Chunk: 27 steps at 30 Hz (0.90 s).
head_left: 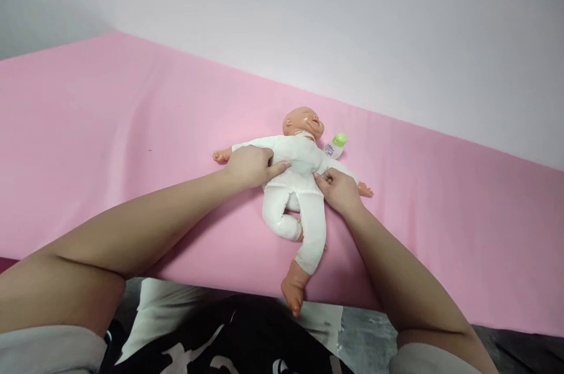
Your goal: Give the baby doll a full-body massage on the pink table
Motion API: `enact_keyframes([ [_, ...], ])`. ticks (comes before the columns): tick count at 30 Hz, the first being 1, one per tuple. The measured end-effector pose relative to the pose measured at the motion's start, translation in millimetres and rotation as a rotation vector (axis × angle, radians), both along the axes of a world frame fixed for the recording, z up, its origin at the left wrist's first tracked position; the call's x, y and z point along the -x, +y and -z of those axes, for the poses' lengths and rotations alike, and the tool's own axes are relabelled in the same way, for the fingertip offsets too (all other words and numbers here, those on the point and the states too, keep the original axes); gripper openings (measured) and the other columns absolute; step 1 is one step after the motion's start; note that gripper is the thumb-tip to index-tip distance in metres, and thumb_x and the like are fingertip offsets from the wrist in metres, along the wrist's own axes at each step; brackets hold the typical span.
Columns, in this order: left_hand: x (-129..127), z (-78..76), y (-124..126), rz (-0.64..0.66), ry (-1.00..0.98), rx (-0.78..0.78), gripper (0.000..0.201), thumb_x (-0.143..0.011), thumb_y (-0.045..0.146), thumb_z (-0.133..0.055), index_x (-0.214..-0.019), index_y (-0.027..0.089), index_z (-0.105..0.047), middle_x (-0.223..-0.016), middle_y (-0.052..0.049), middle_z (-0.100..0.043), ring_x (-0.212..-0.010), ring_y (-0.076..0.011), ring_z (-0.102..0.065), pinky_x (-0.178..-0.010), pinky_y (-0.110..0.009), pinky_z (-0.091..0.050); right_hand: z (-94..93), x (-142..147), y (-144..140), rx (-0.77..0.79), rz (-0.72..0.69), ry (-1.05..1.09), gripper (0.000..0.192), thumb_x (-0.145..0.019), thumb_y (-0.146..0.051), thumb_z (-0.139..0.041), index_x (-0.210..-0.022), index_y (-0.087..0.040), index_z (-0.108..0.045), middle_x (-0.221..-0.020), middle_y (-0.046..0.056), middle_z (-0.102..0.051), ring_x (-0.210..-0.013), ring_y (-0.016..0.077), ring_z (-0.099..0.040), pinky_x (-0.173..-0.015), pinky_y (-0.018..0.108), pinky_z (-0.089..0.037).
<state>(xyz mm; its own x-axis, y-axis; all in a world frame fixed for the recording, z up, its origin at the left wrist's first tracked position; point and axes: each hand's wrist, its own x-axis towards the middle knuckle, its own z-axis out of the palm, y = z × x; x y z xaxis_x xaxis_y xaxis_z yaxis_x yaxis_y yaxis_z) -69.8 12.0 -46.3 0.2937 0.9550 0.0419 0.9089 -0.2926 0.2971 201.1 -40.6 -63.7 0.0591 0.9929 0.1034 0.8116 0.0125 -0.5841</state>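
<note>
Currently: both hands working at doll's midsection

Doll [294, 169] is lying face-up on the pink sheet [132, 145]. Left hand [251, 165] is pressing flat, fingers extended, on its torso; right hand [339, 191] is pinching the white suit [308, 212] at the hip. Bottle [336, 145] is sitting beside its shoulder. Next probably needs a firmer cloth grip.

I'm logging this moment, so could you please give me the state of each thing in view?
Baby doll: on its back, arms spread, one foot past the mat's edge.
Small bottle: green cap on, beside the doll's head.
Pink mat: spread flat.
Left hand: pressing the doll's torso.
Right hand: on the doll's side.
</note>
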Motion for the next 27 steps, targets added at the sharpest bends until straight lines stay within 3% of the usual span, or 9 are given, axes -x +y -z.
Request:
enact_keyframes([
  [5,0,2.2,-6,0.073,0.055,-0.202,0.054,-0.103,0.063,-0.045,-0.101,0.018,-0.074,-0.097,-0.014,-0.076,-0.090,-0.0343,-0.073,-0.076,-0.042,-0.049,4.1,2,-2,-0.244,-0.074,-0.023,0.023,-0.092,-0.039,-0.069,-0.076,-0.025,-0.059,-0.076,0.001,-0.070,-0.073,0.0219,-0.063,-0.072,0.037,-0.049],
  [8,1,8.2,-9,0.258,0.004,-0.323,0.042,-0.106,0.044,-0.044,-0.109,0.018,-0.076,-0.107,-0.014,-0.078,-0.101,-0.0317,-0.074,-0.082,-0.042,-0.053,5.3,2,-5,-0.420,-0.238,0.059,0.005,-0.092,-0.027,-0.066,-0.090,-0.026,-0.071,-0.094,0.005,-0.078,-0.093,0.0264,-0.072,-0.087,0.044,-0.058],
  [10,2,13.0,-9,0.375,-0.044,-0.312,0.037,-0.105,0.033,-0.045,-0.116,0.019,-0.077,-0.113,-0.011,-0.080,-0.107,-0.0297,-0.076,-0.087,-0.041,-0.055,5.9,2,-7,-0.473,-0.353,0.164,0.015,-0.094,-0.021,-0.062,-0.101,-0.027,-0.075,-0.107,0.005,-0.082,-0.106,0.0265,-0.076,-0.098,0.047,-0.061],
  [12,3,17.4,-7,0.411,-0.079,-0.263,0.038,-0.101,0.026,-0.048,-0.125,0.021,-0.077,-0.121,-0.008,-0.081,-0.113,-0.0291,-0.076,-0.091,-0.041,-0.057,7.1,1,-8,-0.458,-0.443,0.227,0.026,-0.096,-0.017,-0.059,-0.109,-0.027,-0.078,-0.120,0.004,-0.083,-0.116,0.0248,-0.078,-0.107,0.047,-0.061],
  [21,16,16.6,4,0.502,-0.169,-0.107,0.057,-0.087,0.021,-0.059,-0.143,0.016,-0.070,-0.141,-0.010,-0.075,-0.130,-0.0309,-0.071,-0.112,-0.042,-0.055,15.6,-9,0,-0.334,-0.511,0.155,0.056,-0.094,-0.005,-0.050,-0.136,-0.032,-0.076,-0.144,0.000,-0.075,-0.139,0.0229,-0.069,-0.125,0.050,-0.052],
  [23,17,18.5,4,0.536,-0.174,-0.064,0.071,-0.085,0.028,-0.067,-0.153,0.014,-0.060,-0.153,-0.014,-0.067,-0.141,-0.0335,-0.064,-0.120,-0.043,-0.050,15.8,-10,2,-0.337,-0.508,0.137,0.057,-0.096,-0.006,-0.050,-0.141,-0.032,-0.073,-0.147,0.000,-0.073,-0.143,0.0228,-0.066,-0.127,0.051,-0.050],
  [27,16,32.0,4,0.559,-0.172,0.017,0.112,-0.081,0.047,-0.078,-0.172,0.006,-0.027,-0.175,-0.025,-0.034,-0.162,-0.0415,-0.037,-0.131,-0.052,-0.037,13.8,-13,3,-0.303,-0.547,0.116,0.057,-0.098,-0.010,-0.052,-0.148,-0.031,-0.069,-0.158,0.003,-0.064,-0.150,0.0248,-0.059,-0.130,0.053,-0.046],
])
